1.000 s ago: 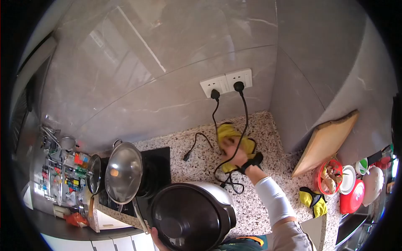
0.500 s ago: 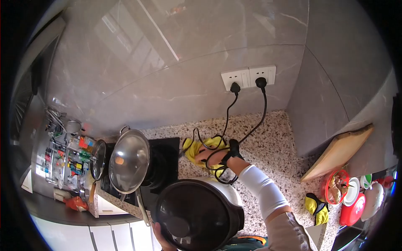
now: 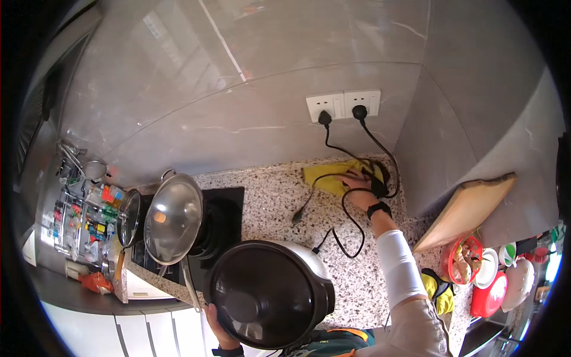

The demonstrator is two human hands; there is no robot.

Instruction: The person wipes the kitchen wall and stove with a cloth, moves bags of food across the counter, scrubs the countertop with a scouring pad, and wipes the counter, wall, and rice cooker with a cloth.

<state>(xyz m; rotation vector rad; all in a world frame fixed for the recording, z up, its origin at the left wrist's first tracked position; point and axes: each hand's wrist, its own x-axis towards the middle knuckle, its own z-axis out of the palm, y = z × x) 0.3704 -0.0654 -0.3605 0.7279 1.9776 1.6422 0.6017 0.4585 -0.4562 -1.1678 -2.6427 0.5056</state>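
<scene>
My right hand [image 3: 358, 185] presses a yellow cloth [image 3: 324, 177] onto the speckled counter near the wall, under the outlets. Black cords [image 3: 355, 223] loop over and around that hand and the cloth. My left hand [image 3: 219, 326] is at the left side of a large pot with a dark lid [image 3: 262, 294]; its fingers are partly hidden by the pot, so its hold is unclear. One cord runs to the pot's side. A loose cord end [image 3: 297, 215] lies on the counter.
Two plugs sit in the wall outlets [image 3: 343, 106]. Left are a wok [image 3: 173, 220] on the black stove [image 3: 229, 217] and a bottle rack. Right are a cutting board [image 3: 464, 208], a red basket of food [image 3: 463, 260], a white plate [image 3: 486, 268] and yellow-black gloves [image 3: 437, 291].
My right hand has moved right along the counter with the yellow cloth, toward the corner. The cords have shifted with it. The view has shifted slightly.
</scene>
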